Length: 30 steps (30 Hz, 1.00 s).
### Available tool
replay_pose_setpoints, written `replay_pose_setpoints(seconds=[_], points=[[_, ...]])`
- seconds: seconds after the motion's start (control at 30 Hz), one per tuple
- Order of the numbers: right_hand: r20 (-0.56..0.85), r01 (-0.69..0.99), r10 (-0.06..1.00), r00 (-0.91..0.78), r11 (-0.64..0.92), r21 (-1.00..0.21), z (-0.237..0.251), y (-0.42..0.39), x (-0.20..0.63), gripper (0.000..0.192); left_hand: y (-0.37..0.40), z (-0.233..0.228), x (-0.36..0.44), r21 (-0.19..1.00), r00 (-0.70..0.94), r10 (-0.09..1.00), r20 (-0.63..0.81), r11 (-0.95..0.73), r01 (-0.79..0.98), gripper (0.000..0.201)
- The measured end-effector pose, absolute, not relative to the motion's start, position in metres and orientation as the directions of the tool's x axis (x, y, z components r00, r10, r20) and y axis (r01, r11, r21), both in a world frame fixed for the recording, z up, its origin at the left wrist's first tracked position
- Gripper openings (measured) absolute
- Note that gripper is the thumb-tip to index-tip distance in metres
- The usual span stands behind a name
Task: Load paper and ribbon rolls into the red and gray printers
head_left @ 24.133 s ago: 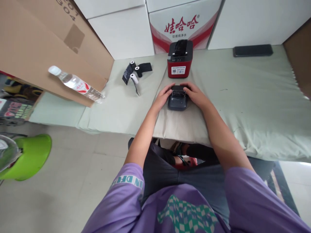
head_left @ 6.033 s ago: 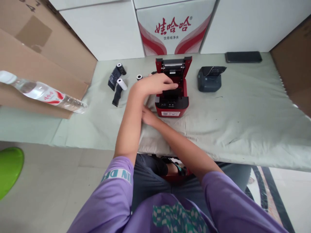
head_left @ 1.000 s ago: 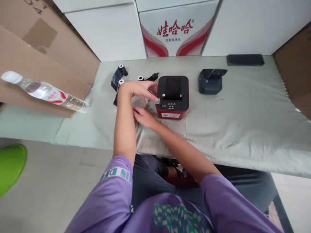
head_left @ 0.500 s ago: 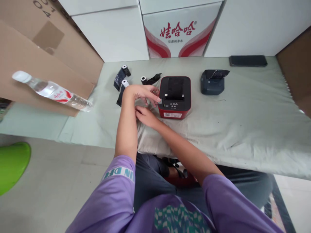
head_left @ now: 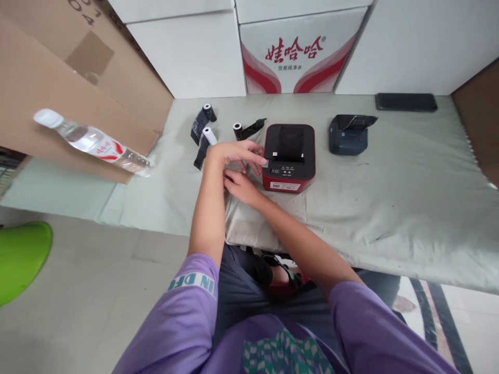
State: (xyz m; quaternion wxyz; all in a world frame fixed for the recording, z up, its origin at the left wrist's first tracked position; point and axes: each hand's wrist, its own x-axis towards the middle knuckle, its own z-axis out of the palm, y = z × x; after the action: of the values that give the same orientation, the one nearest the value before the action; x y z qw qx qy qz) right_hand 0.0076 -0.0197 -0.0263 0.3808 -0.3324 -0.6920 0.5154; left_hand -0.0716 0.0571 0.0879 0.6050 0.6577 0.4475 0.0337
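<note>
A red and black receipt printer (head_left: 293, 169) stands on the cloth-covered table. My left hand (head_left: 244, 154) reaches over from its left side, one digit on the small grey tab at the lid's front left corner and the other fingers apart along the printer's side. My right hand (head_left: 240, 187) rests on the table just below it, its fingers curled in. The left forearm crosses close to those fingertips, so anything in them is hidden. Behind my left hand lies a black roll of printer paper (head_left: 238, 131), partly unwound.
Left of the printer are a white-cored roll (head_left: 209, 136) and another dark roll (head_left: 209, 112). To its right sits a small dark printer (head_left: 348, 143); a black phone-like slab (head_left: 406, 102) is farther back. A water bottle (head_left: 97, 145) leans against a cardboard box (head_left: 89, 104). White cartons (head_left: 187, 57) line the back.
The whole view has shifted slightly, so things on the table appear a little farther right. Both hands keep their places at the printer, with the left digit still on the grey tab.
</note>
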Motion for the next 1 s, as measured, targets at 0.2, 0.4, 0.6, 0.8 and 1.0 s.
replay_pose_setpoints(seconds=[0.2,0.4,0.6,0.8,1.0], points=[[0.214,0.16,0.862,-0.459,0.317,-0.935,-0.024,-0.022,0.003,0.016,0.068,0.072,-0.074,0.862,0.623,0.643,-0.446,0.122,0.491,0.04],[0.675,0.315,0.726,-0.132,0.676,-0.666,0.029,-0.087,0.064,0.013,0.057,0.07,-0.076,0.91,0.605,0.73,-0.316,0.054,0.411,0.048],[0.36,0.353,0.845,0.394,0.222,-0.909,0.012,-0.11,0.153,0.079,-0.017,0.028,-0.03,0.993,0.293,0.951,-0.094,0.112,-0.044,0.046],[0.355,0.329,0.916,0.186,0.282,-0.901,-0.011,-0.077,0.141,0.105,-0.009,0.036,0.001,0.99,0.152,0.985,-0.084,0.1,-0.101,0.046],[0.477,0.431,0.858,0.19,0.363,-0.826,0.009,0.044,0.178,0.104,0.091,0.068,0.031,0.986,0.114,0.993,-0.032,0.05,-0.157,0.042]])
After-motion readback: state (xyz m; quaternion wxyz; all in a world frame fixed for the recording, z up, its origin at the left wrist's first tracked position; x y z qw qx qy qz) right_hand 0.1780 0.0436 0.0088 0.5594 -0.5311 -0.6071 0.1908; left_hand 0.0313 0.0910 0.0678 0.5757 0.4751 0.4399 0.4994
